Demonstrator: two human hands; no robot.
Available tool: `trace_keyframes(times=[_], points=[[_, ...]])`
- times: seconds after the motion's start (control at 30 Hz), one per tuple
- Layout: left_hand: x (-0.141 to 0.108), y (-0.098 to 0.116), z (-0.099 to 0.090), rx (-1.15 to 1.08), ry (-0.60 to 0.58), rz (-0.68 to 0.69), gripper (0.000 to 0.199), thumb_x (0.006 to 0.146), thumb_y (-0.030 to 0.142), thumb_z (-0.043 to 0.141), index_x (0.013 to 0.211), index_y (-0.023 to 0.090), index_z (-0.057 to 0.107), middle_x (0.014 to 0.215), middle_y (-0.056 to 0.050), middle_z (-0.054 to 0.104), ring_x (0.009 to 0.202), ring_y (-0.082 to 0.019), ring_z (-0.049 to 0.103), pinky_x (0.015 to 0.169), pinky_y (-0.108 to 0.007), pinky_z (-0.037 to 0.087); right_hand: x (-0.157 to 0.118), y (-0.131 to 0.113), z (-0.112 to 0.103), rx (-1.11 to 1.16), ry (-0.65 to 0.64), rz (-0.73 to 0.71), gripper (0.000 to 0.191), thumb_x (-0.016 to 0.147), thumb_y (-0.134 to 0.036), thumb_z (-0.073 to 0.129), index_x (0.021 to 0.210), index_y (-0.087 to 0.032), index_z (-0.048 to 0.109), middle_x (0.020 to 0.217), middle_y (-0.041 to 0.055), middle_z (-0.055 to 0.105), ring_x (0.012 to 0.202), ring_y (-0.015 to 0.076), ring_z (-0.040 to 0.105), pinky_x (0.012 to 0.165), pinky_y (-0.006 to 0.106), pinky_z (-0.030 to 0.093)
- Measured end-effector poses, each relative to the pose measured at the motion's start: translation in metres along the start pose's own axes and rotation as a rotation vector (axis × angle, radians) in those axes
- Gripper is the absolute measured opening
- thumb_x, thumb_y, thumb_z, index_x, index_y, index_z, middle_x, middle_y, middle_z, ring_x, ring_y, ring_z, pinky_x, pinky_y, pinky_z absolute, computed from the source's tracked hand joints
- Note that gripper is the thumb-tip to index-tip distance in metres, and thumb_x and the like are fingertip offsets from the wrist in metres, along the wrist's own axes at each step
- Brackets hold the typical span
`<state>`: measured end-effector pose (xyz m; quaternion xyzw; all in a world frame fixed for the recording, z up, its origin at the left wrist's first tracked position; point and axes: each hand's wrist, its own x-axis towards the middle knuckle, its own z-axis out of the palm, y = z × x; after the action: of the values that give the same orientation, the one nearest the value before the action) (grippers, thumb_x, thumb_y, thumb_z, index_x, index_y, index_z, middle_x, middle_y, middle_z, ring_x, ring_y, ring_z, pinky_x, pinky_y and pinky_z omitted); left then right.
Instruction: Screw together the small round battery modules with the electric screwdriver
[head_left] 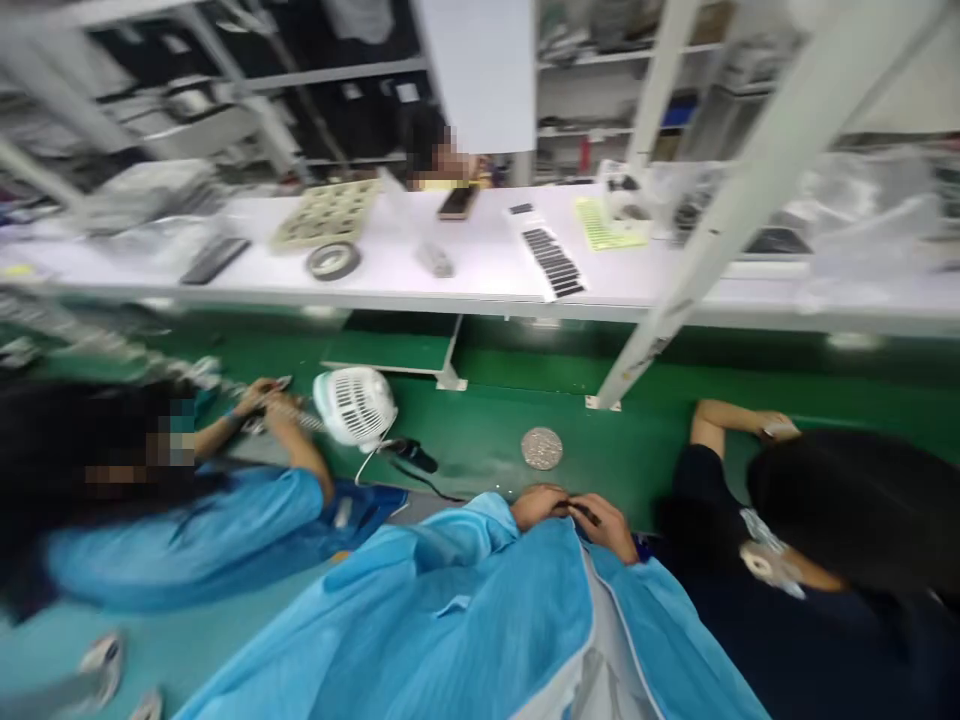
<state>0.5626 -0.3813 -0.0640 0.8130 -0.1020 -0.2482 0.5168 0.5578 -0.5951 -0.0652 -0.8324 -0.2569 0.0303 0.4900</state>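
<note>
Close to my body, at the edge of the green work surface (480, 440), my left hand (538, 506) and my right hand (609, 528) are nearly together. A small dark object (585, 513) is between them, with the fingers of my right hand closed round it. The left fingers are curled at its near end; what they pinch, if anything, is too small to make out. Just beyond my hands lies a round speckled disc (541, 448). To the left stand a white fan (355, 407) and a black item (414, 455) with a cable.
A co-worker in blue (187, 530) handles small parts at left; another in dark clothes (720, 600) is at right. Ahead, a white shelf (480, 285) bears a tape roll (333, 261), a phone (458, 202) and label strips (553, 262). A slanted white post (697, 270) rises at right.
</note>
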Motion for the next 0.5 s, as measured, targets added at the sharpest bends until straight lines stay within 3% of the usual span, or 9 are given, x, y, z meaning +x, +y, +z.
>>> trace_keyframes(times=[0.1,0.2,0.33,0.4,0.5], points=[[-0.010,0.003,-0.004,-0.048,0.046,-0.020,0.024,0.084,0.045,0.076,0.093,0.023,0.079,0.101,-0.005,0.076,0.103,-0.026,0.068,0.096,-0.035,0.049,-0.001,-0.006,0.004,0.041,0.087,0.016,0.027,0.098,-0.043,0.066,0.104,-0.021,0.079,0.102,0.0091,0.076,0.084,0.0186,0.073,0.074,0.028,0.060],[-0.026,0.007,-0.006,-0.098,0.098,-0.048,0.037,0.082,0.058,0.077,0.095,0.024,0.080,0.101,-0.006,0.077,0.101,-0.028,0.069,0.093,-0.035,0.049,0.004,-0.016,0.009,0.114,0.167,0.110,0.032,0.094,-0.047,0.069,0.104,-0.018,0.079,0.104,0.0107,0.075,0.066,0.0150,0.067,0.064,0.028,0.059],[-0.047,0.018,-0.011,-0.206,0.212,-0.093,0.064,0.080,0.078,0.067,0.092,0.016,0.079,0.087,-0.009,0.076,0.082,-0.026,0.069,0.077,-0.034,0.051,0.029,-0.040,0.012,0.319,0.271,0.384,0.050,0.091,-0.056,0.069,0.116,-0.013,0.073,0.078,0.0048,0.070,0.052,0.0131,0.057,0.049,0.026,0.050],[-0.055,0.035,-0.019,-0.275,0.283,-0.096,0.075,0.080,0.085,0.059,0.088,0.012,0.077,0.080,-0.011,0.075,0.073,-0.024,0.067,0.069,-0.032,0.051,0.049,-0.061,0.007,0.375,0.287,0.425,0.056,0.089,-0.059,0.071,0.118,-0.011,0.072,0.069,0.0022,0.065,0.053,0.0142,0.057,0.049,0.026,0.049],[-0.066,0.080,-0.036,-0.358,0.403,-0.067,0.077,0.084,0.084,0.055,0.087,0.010,0.075,0.076,-0.012,0.074,0.068,-0.021,0.065,0.065,-0.030,0.050,0.078,-0.106,-0.013,0.348,0.166,0.276,0.046,0.088,-0.054,0.074,0.107,-0.013,0.078,0.080,0.0072,0.070,0.062,0.0159,0.061,0.057,0.028,0.053]])
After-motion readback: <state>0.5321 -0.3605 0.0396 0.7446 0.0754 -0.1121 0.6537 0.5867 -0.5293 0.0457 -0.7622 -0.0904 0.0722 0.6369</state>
